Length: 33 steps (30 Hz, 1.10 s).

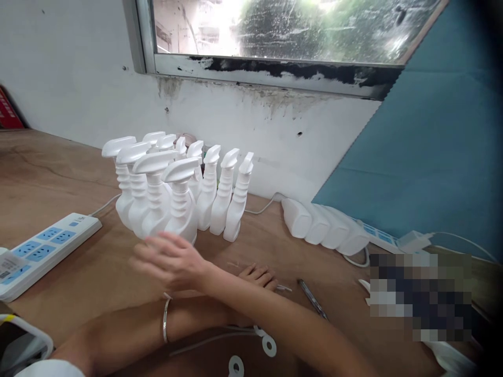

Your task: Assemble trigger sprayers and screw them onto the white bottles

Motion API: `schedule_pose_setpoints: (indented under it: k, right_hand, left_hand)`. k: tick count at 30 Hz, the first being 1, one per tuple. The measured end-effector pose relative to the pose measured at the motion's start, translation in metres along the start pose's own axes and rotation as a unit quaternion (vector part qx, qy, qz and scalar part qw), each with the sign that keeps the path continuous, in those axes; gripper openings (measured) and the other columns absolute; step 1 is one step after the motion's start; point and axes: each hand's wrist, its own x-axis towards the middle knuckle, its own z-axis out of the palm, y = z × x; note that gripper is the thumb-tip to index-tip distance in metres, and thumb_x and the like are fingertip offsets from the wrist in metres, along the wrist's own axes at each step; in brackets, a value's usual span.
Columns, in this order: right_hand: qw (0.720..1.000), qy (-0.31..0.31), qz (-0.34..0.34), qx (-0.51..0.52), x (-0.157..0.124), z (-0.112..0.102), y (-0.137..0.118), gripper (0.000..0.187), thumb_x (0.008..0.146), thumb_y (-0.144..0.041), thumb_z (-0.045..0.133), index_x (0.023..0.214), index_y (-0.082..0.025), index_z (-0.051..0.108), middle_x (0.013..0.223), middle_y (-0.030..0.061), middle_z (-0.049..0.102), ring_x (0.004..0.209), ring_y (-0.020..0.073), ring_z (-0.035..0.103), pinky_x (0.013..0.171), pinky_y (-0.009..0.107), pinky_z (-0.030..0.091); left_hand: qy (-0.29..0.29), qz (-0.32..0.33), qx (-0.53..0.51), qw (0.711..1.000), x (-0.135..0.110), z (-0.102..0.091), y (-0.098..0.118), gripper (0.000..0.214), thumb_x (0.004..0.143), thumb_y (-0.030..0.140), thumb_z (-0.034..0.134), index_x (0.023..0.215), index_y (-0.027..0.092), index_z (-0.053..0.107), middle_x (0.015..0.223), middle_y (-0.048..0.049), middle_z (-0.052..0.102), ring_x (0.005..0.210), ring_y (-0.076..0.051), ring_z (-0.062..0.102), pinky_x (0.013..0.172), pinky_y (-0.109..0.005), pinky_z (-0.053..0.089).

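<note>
Spray bottles [181, 204] are grouped upright on the table [58, 178]. Right hand [168, 259] is spread wide just before them, holding nothing; left hand [257, 276] is laid on the table, grip hidden.

The head camera looks forward and down, close over the table [58, 173], toward the wall [78, 68].
</note>
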Motion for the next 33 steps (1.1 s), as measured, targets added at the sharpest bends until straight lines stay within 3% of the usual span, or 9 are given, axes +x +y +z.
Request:
schedule_pose_setpoints:
  k: [1,3,6,9,15,25,33]
  right_hand:
    - [0.995,-0.068,-0.076,-0.017,0.002,0.007,-0.003,0.026,0.087,-0.018,0.035,0.109,-0.018,0.049,0.122,0.0066,0.052,0.122,0.0159,0.038,0.107,0.035,0.028]
    - [0.978,-0.143,-0.140,-0.053,0.005,0.023,-0.008,0.029,0.089,-0.012,0.030,0.100,-0.010,0.056,0.119,0.0115,0.055,0.119,0.0180,0.043,0.105,0.035,0.029]
    - [0.969,-0.203,-0.125,-0.064,0.003,0.047,-0.013,0.033,0.089,-0.012,0.029,0.104,-0.004,0.057,0.119,0.0138,0.056,0.115,0.0193,0.048,0.100,0.033,0.035]
    - [0.966,-0.233,-0.100,-0.057,-0.003,0.058,-0.015,0.035,0.090,-0.015,0.030,0.114,-0.004,0.053,0.123,0.0119,0.053,0.113,0.0175,0.050,0.099,0.029,0.037]
    - [0.964,-0.255,-0.055,-0.059,-0.010,0.051,-0.017,0.036,0.091,-0.018,0.029,0.119,-0.005,0.048,0.128,0.0148,0.048,0.112,0.0205,0.051,0.098,0.035,0.038]
    - [0.970,-0.233,0.002,-0.072,-0.013,0.051,-0.024,0.036,0.089,-0.016,0.028,0.115,-0.003,0.050,0.125,0.0210,0.048,0.097,0.0267,0.059,0.079,0.045,0.049]
    - [0.974,-0.222,0.004,-0.035,-0.008,0.046,-0.024,0.032,0.089,-0.013,0.027,0.095,-0.011,0.058,0.119,0.0139,0.053,0.090,0.0204,0.059,0.062,0.031,0.050]
  left_hand:
    - [0.005,-0.003,0.006,1.000,0.001,0.004,-0.002,0.055,0.082,0.039,0.042,0.130,0.013,0.033,0.135,-0.0129,0.039,0.127,-0.029,0.030,0.105,-0.043,0.024]
    - [0.015,-0.015,0.019,1.000,0.003,0.012,-0.005,0.050,0.084,0.036,0.039,0.129,0.015,0.035,0.134,-0.0117,0.041,0.126,-0.028,0.032,0.104,-0.042,0.025]
    - [0.024,-0.010,0.031,0.999,0.005,0.022,-0.010,0.044,0.086,0.032,0.036,0.128,0.018,0.036,0.135,-0.0104,0.041,0.125,-0.027,0.033,0.103,-0.042,0.027]
    - [0.034,-0.003,0.035,0.999,0.005,0.026,-0.012,0.042,0.086,0.031,0.036,0.126,0.018,0.038,0.134,-0.0105,0.042,0.124,-0.027,0.036,0.103,-0.042,0.029]
    - [0.040,-0.009,0.069,0.997,0.006,0.024,-0.009,0.036,0.089,0.028,0.033,0.123,0.018,0.042,0.132,-0.0087,0.045,0.124,-0.024,0.037,0.102,-0.042,0.031]
    - [0.006,-0.020,0.111,0.994,0.012,0.010,-0.001,0.029,0.090,0.024,0.038,0.116,0.019,0.051,0.129,-0.0073,0.049,0.121,-0.022,0.042,0.096,-0.041,0.039]
    - [0.013,-0.024,0.106,0.994,0.012,0.011,0.000,0.029,0.090,0.024,0.039,0.116,0.020,0.051,0.128,-0.0078,0.049,0.121,-0.022,0.041,0.097,-0.040,0.038]
